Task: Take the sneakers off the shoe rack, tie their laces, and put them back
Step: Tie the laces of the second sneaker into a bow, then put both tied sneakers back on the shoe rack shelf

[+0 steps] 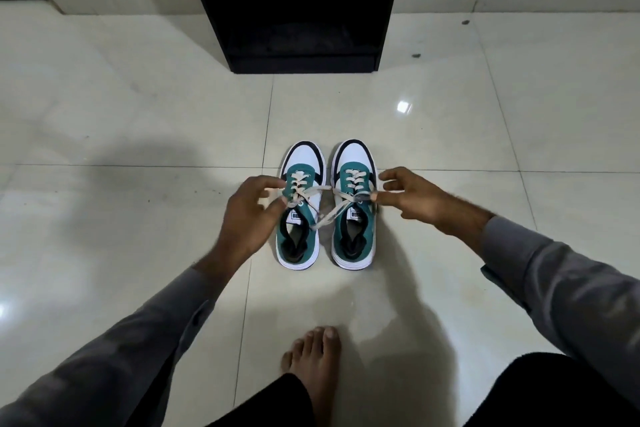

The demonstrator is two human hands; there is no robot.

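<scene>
Both hands [412, 196] pinch lace ends [311, 190] over 2 sneakers [299, 204]

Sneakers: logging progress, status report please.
Left hand and right hand pinching laces. Sneakers on floor, untied. Rack path unobstructed.

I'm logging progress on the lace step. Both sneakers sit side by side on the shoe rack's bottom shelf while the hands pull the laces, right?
Not quite. The head view shows both sneakers side by side on the tiled floor, in front of the shoe rack, not on its shelf. The left hand and right hand do pull the laces.
</scene>
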